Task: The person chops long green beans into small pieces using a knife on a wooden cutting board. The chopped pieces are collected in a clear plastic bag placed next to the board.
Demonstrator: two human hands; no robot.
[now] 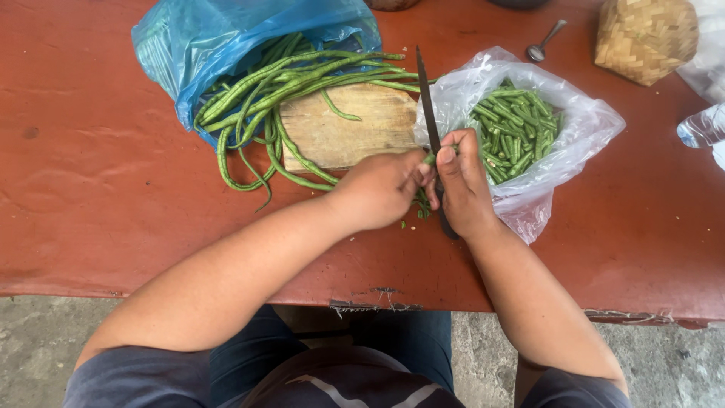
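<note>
My right hand [462,185] grips a dark-bladed knife [427,106] whose point aims away from me, the thumb pressing a green bean piece against the blade. My left hand [381,187] holds a small bunch of long beans right beside it, fingertips touching the right thumb. A pile of long green beans [294,79] spills from a blue plastic bag [219,38] over a wooden cutting board [351,128]. A clear plastic bag [581,125] to the right holds cut bean pieces [513,128].
All sits on a red-brown table [91,189] with a chipped near edge. A woven basket [644,38], a metal spoon [544,41] and a clear plastic bottle [702,127] lie at the far right. Small bean bits lie under my hands.
</note>
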